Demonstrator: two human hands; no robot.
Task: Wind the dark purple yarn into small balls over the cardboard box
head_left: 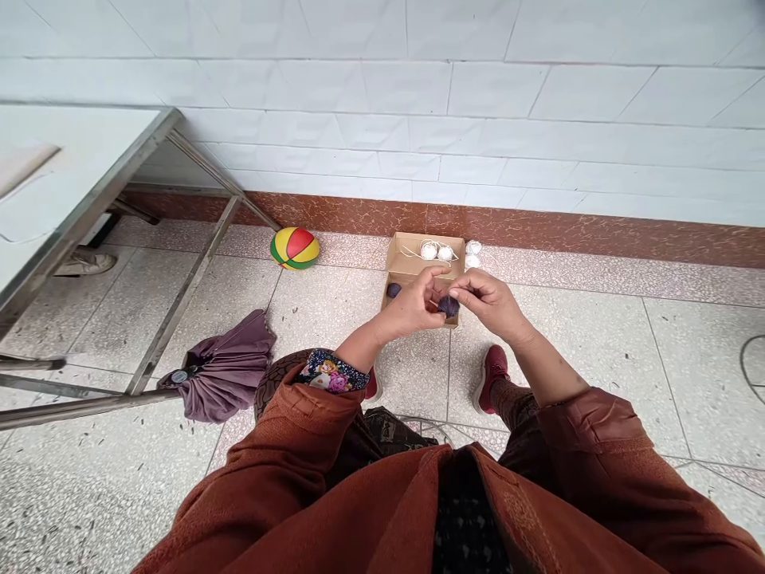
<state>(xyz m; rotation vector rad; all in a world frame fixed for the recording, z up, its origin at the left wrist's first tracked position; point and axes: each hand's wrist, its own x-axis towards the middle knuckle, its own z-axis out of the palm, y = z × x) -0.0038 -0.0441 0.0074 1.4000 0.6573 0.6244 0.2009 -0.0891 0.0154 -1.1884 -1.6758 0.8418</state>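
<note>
A small dark purple ball of yarn (pixel 448 307) sits between my two hands, above an open cardboard box (pixel 393 259). My left hand (pixel 412 307) curls its fingers around the ball's left side. With thumb and forefinger pinched, my right hand (pixel 490 304) grips at the top right of the ball; whether it has a loose strand there is too small to tell. Another dark yarn ball (pixel 394 290) lies in the box at the left. White yarn balls (pixel 429 250) rest at the box's raised lid, and more white balls (pixel 472 253) stand just right of it.
A yellow, red and green ball (pixel 295 248) lies near the wall. To the left stands a metal-framed table (pixel 197 295), with a folded purple umbrella (pixel 230 367) beside its leg. Another person's shoe (pixel 89 263) shows under the table. A thin cable (pixel 747 367) lies at the far right.
</note>
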